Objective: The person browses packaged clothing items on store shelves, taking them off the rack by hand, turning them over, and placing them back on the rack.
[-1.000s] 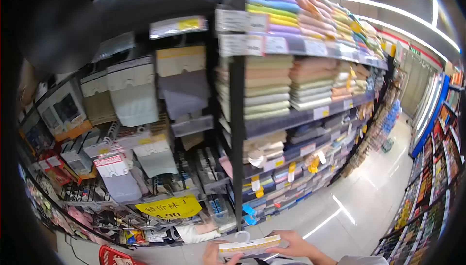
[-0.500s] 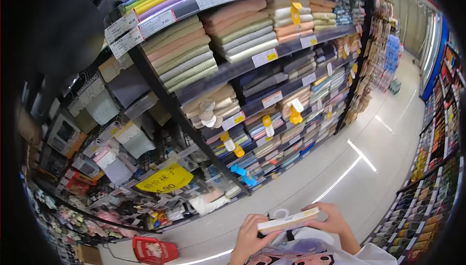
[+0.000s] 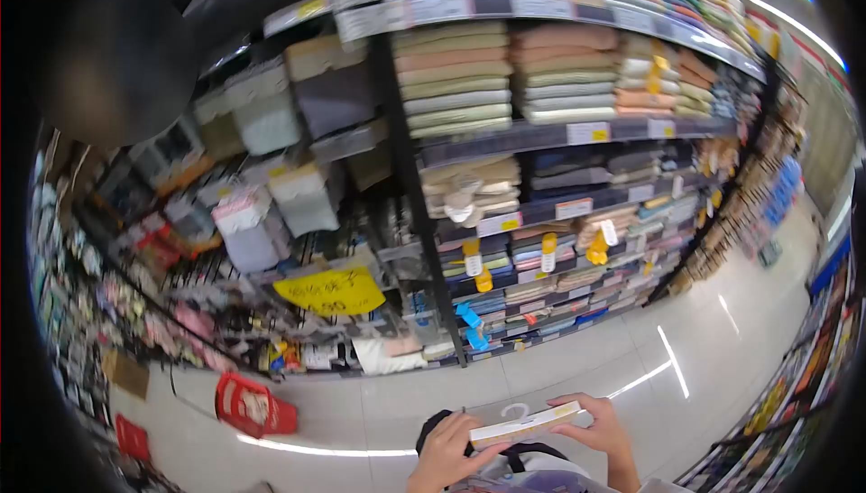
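Observation:
Both hands hold a narrow white package point(image 3: 525, 427) with yellowish print, low in the view and close to my body. A white plastic hook point(image 3: 515, 410) sticks up from its far edge. My left hand point(image 3: 447, 451) is closed on the left end, thumb along the near side. The other end is gripped by my right hand point(image 3: 595, 428), its fingers bent over the corner. What kind of goods the package contains cannot be made out. Beneath it, dark and white items and part of my printed clothing show.
Ahead stands a shelf rack of folded towels point(image 3: 465, 78). Hanging packaged goods point(image 3: 248, 231) and a yellow price sign point(image 3: 330, 291) are at the left. A red shopping basket point(image 3: 255, 405) sits on the shiny floor point(image 3: 577, 358). More stocked shelves point(image 3: 794, 385) line the right.
My view has turned to the left and levelled, so the shelves appear farther right and the basket sits higher. Both hands keep hold of the package, which looks slightly less tilted.

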Action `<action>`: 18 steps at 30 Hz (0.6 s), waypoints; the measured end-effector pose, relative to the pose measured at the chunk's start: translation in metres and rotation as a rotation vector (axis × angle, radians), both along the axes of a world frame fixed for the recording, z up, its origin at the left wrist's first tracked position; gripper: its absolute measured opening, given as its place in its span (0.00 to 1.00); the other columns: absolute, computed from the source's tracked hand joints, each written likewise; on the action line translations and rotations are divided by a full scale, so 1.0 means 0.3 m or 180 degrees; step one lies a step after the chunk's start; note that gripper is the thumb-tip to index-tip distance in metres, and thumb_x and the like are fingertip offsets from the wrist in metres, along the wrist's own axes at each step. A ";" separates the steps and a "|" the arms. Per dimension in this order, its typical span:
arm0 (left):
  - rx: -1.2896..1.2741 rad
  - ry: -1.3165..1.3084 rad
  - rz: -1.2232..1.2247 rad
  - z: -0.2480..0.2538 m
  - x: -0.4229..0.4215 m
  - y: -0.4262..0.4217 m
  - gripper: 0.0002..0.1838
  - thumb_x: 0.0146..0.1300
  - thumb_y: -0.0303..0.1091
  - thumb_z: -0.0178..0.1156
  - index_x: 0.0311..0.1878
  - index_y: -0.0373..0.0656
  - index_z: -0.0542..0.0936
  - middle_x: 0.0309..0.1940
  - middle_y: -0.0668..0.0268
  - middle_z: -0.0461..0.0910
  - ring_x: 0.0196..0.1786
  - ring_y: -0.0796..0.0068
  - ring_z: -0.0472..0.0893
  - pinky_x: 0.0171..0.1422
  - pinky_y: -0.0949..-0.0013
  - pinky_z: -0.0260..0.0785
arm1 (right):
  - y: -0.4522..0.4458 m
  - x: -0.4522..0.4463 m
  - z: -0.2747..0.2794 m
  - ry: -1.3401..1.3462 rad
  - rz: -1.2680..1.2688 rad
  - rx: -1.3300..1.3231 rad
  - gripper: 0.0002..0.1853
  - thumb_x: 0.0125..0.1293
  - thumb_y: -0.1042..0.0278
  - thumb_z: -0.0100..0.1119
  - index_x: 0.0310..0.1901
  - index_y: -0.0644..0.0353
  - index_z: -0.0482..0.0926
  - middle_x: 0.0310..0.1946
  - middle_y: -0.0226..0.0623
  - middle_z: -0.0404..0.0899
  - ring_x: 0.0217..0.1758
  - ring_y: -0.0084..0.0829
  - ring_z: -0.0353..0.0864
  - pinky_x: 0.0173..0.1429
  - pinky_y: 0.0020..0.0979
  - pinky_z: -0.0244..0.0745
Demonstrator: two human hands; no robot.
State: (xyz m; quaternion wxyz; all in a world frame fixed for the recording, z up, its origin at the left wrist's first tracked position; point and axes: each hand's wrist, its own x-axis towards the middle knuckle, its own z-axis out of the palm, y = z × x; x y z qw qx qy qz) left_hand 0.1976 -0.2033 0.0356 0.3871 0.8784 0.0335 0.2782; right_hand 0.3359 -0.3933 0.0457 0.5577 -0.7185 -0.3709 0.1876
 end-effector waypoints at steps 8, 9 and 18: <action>0.0157 0.0567 0.0895 -0.041 -0.229 0.201 0.16 0.46 0.37 0.65 0.34 0.38 0.74 0.30 0.57 0.73 0.34 0.55 0.74 0.42 0.62 0.66 | 0.387 0.030 -0.187 0.0765 0.1172 0.0057 0.17 0.47 0.71 0.68 0.41 0.61 0.77 0.38 0.34 0.79 0.43 0.23 0.76 0.52 0.27 0.67; 0.0689 0.0549 0.0885 -0.026 -0.250 0.260 0.15 0.46 0.38 0.65 0.33 0.38 0.75 0.29 0.57 0.74 0.34 0.55 0.74 0.40 0.62 0.66 | 0.490 0.046 -0.224 0.0708 0.1355 0.0194 0.17 0.47 0.71 0.68 0.41 0.61 0.77 0.38 0.34 0.79 0.43 0.23 0.76 0.52 0.27 0.67; 0.0264 0.0411 0.2702 0.107 -0.598 0.602 0.13 0.44 0.27 0.66 0.34 0.41 0.76 0.30 0.59 0.76 0.35 0.59 0.75 0.39 0.63 0.66 | 1.112 0.133 -0.008 0.1280 0.0298 0.1111 0.22 0.54 0.77 0.58 0.52 0.65 0.67 0.45 0.36 0.75 0.49 0.25 0.73 0.55 0.27 0.66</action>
